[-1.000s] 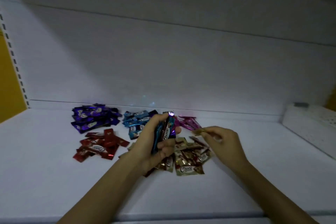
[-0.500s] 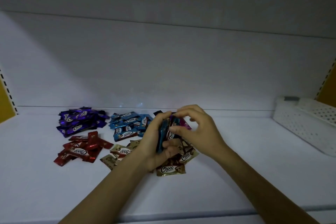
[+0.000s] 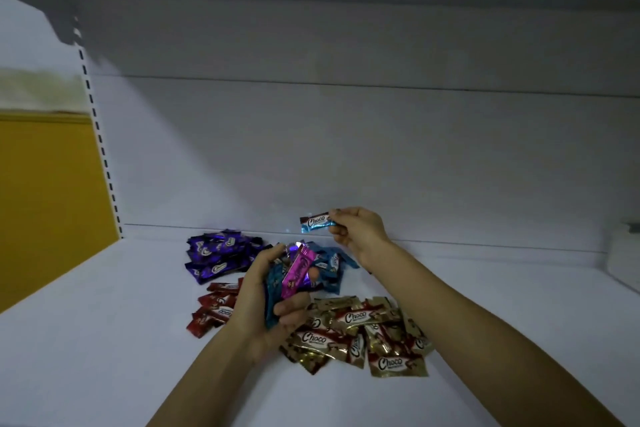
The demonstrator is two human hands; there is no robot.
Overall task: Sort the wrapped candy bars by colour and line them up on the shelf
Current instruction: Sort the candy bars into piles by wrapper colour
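Centre frame, above the blue pile (image 3: 330, 263): your right hand (image 3: 362, 234) pinches a blue bar (image 3: 316, 222), likely bound there; left hand (image 3: 258, 305) clasps unsorted bars (image 3: 298, 270) as stock.

1. We see the left hand (image 3: 266, 305) gripping a bunch of bars (image 3: 274, 288), a pink bar (image 3: 298, 270) foremost.
2. At its 1 o'clock, the right hand (image 3: 360, 234) pinches a blue bar (image 3: 317, 222) above the blue pile (image 3: 330, 263).
3. On the shelf (image 3: 104, 340), we find the purple pile (image 3: 218, 255) at 10 o'clock, the red pile (image 3: 216, 308) at 9, and the gold pile (image 3: 363, 333) at 4.
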